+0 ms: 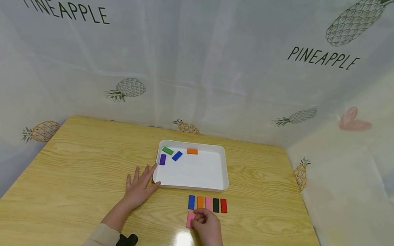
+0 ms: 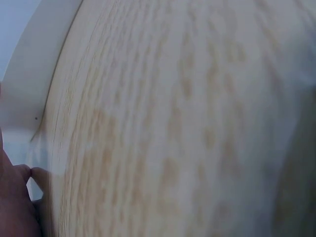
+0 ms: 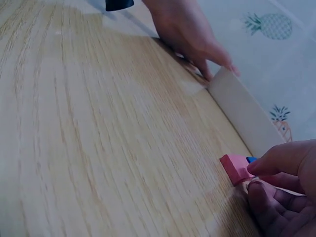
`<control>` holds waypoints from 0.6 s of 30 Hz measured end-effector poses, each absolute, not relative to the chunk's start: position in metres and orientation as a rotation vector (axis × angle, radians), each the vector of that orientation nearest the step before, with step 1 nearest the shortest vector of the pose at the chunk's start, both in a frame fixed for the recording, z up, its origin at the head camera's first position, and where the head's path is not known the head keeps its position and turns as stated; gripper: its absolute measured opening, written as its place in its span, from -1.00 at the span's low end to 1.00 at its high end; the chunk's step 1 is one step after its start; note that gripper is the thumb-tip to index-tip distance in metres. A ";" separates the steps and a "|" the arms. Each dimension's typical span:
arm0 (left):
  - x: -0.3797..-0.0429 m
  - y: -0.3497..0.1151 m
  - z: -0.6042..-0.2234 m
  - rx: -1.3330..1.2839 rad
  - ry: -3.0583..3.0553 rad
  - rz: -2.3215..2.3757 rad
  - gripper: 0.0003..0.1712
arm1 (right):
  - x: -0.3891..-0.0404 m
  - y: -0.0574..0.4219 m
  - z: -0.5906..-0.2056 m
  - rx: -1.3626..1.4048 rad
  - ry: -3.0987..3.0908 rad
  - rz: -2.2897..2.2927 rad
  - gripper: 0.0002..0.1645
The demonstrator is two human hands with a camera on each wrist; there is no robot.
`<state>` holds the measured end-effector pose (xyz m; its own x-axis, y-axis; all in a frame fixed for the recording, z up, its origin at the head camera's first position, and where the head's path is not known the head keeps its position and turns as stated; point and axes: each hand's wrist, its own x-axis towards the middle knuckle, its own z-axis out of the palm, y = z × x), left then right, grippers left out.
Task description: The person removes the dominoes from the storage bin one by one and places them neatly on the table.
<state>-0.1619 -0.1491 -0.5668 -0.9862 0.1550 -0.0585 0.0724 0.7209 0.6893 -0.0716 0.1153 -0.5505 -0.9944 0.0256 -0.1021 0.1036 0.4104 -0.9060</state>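
Observation:
My right hand [image 1: 208, 224] pinches a small flat pink block [image 1: 190, 220] at its right edge, thumb and forefinger meeting there. In the right wrist view the same pink block [image 3: 236, 168] lies on the wood by the fingertips. Just beyond it stands a row of similar blocks: blue [image 1: 191, 202], orange [image 1: 200, 202], pink [image 1: 208, 202], black [image 1: 216, 205] and red [image 1: 223, 205]. My left hand [image 1: 137, 191] has its fingers spread, with thumb and forefinger at the left wall of a white tray [image 1: 189, 187].
Inside the tray, toward its left and back, lie a green block [image 1: 168, 151], a blue block [image 1: 177, 156], a purple block [image 1: 162, 159] and an orange block [image 1: 192, 151]. A patterned cloth [image 1: 203, 67] hangs behind the wooden table [image 1: 98, 160]. A black device [image 1: 127, 242] sits at the left wrist.

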 end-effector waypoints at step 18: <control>-0.160 -0.151 -0.564 0.196 2.795 1.128 -0.14 | -0.068 0.121 -0.556 -0.134 2.595 -1.591 -0.57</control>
